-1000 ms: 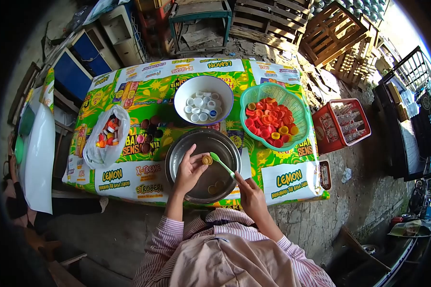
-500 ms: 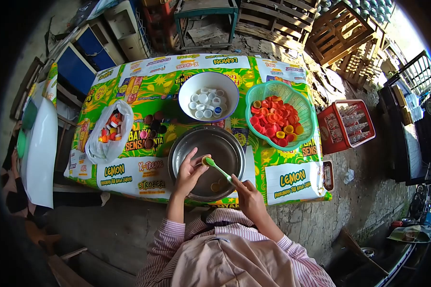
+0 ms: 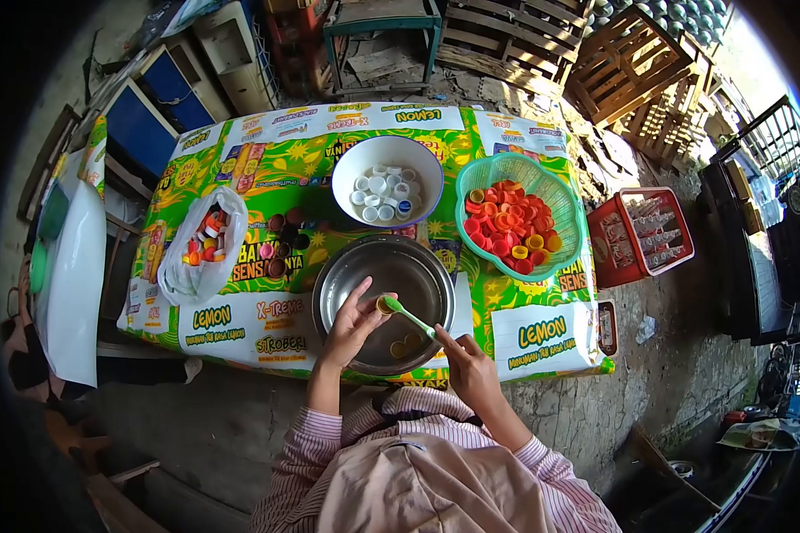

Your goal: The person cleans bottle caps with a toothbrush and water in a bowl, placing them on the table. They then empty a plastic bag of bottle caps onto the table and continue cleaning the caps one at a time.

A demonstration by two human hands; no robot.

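My left hand pinches a small yellow bottle cap over a steel basin. My right hand grips a green toothbrush by its handle, and the brush head rests against the cap. More yellow caps lie at the bottom of the basin. Beyond the basin stand a white bowl of white caps and a green basket of red and orange caps.
A green printed plastic sheet covers the low table. A clear bag of mixed caps and several dark caps lie at the left. A red bottle crate sits on the ground at the right, wooden pallets behind.
The cap and brush have stayed over the basin, shifting slightly toward me. The brush head has moved from beside the cap onto it.
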